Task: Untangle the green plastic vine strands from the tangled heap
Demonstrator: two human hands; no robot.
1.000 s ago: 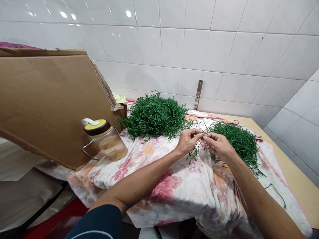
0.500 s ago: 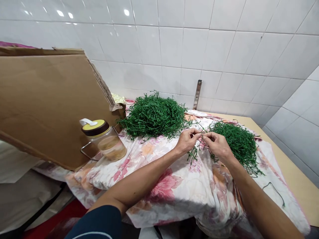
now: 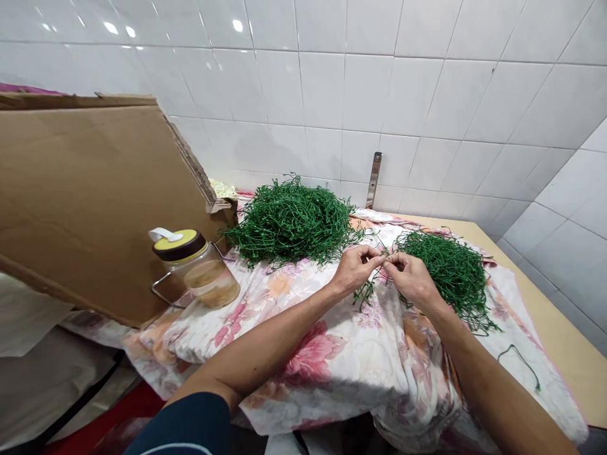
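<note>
My left hand [image 3: 356, 268] and my right hand [image 3: 411, 278] meet fingertip to fingertip above the flowered cloth [image 3: 303, 354]. Both are closed in a pinch on thin green artificial stems [image 3: 364, 294], whose ends hang below and stick out above the fingers. The exact spot they grip is hidden by the fingertips. To the left and behind lies a large heap of green stems [image 3: 296, 221]. A smaller heap [image 3: 443, 268] lies beside and partly behind my right hand.
A clear jar with a yellow and brown lid [image 3: 213, 278] stands at left, before a large cardboard box [image 3: 95, 202]. One loose stem [image 3: 524, 363] lies at right on the cloth. A metal strip [image 3: 374, 180] is on the tiled wall. The wooden tabletop [image 3: 569, 360] shows at right.
The hands stay pinched together at the same spot, with only a slight shift of the fingers. The whole view has moved slightly. The heaps look unchanged.
</note>
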